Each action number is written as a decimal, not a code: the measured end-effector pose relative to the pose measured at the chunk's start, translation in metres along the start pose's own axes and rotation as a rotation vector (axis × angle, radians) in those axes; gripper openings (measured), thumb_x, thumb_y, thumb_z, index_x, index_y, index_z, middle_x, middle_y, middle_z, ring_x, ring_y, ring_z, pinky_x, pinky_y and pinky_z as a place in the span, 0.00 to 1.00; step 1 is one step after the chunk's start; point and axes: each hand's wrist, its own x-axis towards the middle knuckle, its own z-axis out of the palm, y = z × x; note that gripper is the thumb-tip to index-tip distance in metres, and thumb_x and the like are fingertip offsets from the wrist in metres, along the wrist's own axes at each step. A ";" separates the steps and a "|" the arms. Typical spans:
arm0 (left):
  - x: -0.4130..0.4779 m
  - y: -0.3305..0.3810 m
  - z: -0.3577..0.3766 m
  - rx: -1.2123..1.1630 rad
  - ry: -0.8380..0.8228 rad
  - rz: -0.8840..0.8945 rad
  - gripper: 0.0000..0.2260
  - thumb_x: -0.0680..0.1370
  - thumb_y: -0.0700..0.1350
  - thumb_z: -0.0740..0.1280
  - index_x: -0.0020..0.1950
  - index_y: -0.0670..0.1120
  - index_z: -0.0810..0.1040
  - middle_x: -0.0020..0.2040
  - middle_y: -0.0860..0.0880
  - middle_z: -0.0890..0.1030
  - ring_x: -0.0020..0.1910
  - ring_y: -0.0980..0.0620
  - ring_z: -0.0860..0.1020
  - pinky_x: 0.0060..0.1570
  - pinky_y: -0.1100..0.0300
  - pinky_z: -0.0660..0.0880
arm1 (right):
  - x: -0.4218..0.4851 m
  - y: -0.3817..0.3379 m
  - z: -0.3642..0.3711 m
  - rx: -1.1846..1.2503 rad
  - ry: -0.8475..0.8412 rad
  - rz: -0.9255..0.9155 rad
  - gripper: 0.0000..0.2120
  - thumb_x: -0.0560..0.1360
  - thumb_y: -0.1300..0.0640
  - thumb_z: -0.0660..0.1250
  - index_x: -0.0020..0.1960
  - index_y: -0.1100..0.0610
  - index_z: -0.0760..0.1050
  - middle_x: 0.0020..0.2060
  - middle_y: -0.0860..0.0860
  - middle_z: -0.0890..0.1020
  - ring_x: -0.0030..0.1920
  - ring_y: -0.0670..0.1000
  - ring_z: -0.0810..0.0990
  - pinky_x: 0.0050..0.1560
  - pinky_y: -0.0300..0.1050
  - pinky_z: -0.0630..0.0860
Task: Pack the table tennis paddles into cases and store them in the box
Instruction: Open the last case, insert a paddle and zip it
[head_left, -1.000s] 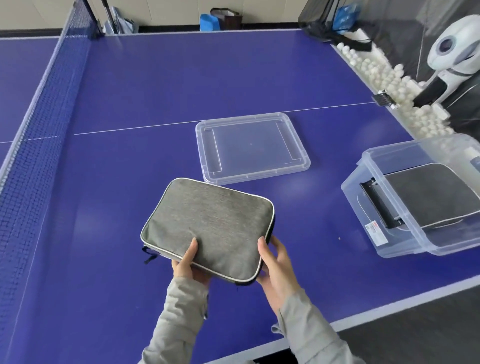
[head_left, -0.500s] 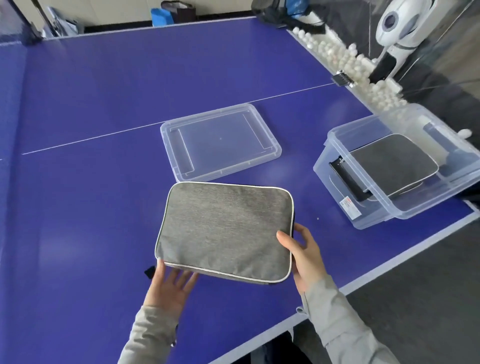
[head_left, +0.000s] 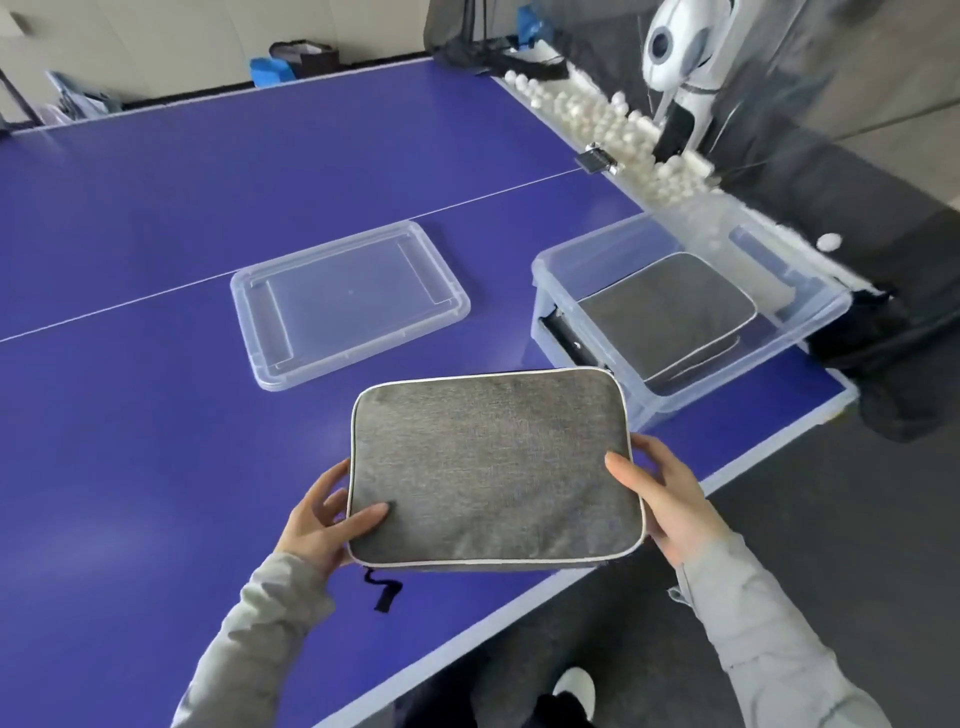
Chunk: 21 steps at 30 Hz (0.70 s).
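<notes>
A grey fabric paddle case (head_left: 493, 467) with white piping is held flat above the table's near edge. My left hand (head_left: 324, 519) grips its left edge, thumb on top and fingers underneath. My right hand (head_left: 660, 493) grips its right edge the same way. A black zip pull (head_left: 384, 592) dangles from the case's near left corner. Just beyond the case stands the clear plastic box (head_left: 810, 325) at the table's right corner. A second grey case (head_left: 670, 312) lies flat inside it.
The box's clear lid (head_left: 348, 301) lies upside down on the blue table (head_left: 156, 415), left of the box. A row of white balls (head_left: 613, 124) lines the far right edge beside a white ball machine (head_left: 680, 47). Dark floor lies below right.
The case has moved right, toward the box, and lifted off the table. My left hand went from lying open beside its near edge to gripping its left edge. The view has swung right.
</notes>
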 end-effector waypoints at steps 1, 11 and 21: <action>-0.005 -0.003 0.019 -0.011 0.000 0.017 0.45 0.38 0.54 0.84 0.55 0.57 0.76 0.50 0.48 0.83 0.51 0.44 0.79 0.35 0.55 0.80 | -0.001 -0.002 -0.017 -0.025 0.007 -0.027 0.37 0.51 0.37 0.77 0.56 0.52 0.75 0.52 0.53 0.82 0.52 0.51 0.81 0.49 0.47 0.78; -0.033 -0.028 0.171 0.034 0.033 0.209 0.46 0.46 0.50 0.81 0.65 0.46 0.74 0.54 0.50 0.77 0.40 0.56 0.83 0.32 0.58 0.79 | -0.006 -0.030 -0.164 -0.139 0.072 -0.243 0.27 0.58 0.36 0.74 0.55 0.43 0.76 0.54 0.43 0.81 0.54 0.42 0.79 0.56 0.43 0.76; 0.002 -0.002 0.240 0.127 0.167 0.300 0.23 0.70 0.33 0.72 0.64 0.44 0.74 0.57 0.48 0.77 0.35 0.55 0.81 0.30 0.63 0.79 | 0.055 -0.075 -0.218 -0.161 0.065 -0.368 0.15 0.72 0.59 0.70 0.57 0.49 0.75 0.52 0.43 0.80 0.49 0.36 0.79 0.46 0.29 0.76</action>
